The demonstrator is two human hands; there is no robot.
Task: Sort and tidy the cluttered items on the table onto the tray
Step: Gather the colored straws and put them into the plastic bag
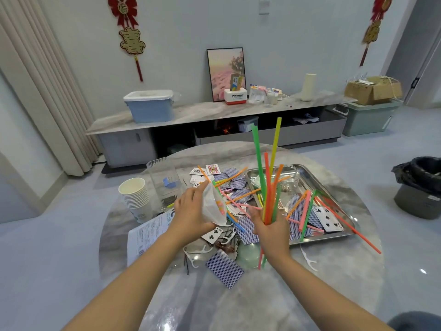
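Above the round grey marble-patterned table [322, 283], I see the right hand [272, 231] clenched around a bundle of long coloured plastic straws [268, 187], green, orange, yellow and pink, which stand nearly upright with their lower ends poking out below the fist. The left hand [192, 211] grips a crumpled clear plastic bag [213, 206], holding it just beside the straw bundle, the two hands close but apart. To the right sits the rectangular shiny metal tray [307, 174], and I can make out several loose straws lying across it, along with blue-backed playing cards and a face-up five of spades [328, 217]; one red straw reaches over the tray's near rim onto the table. Between the hands and beyond them lies a heap of more blue-backed playing cards [238, 187] mixed with straws. Near my side of the table rests a single blue-backed card [225, 268] with white floss picks [309, 259] and dark hairpins scattered around it. On the left stand a stack of white paper cups [136, 195], a clear plastic container [165, 182] and a printed paper sheet [148, 231].
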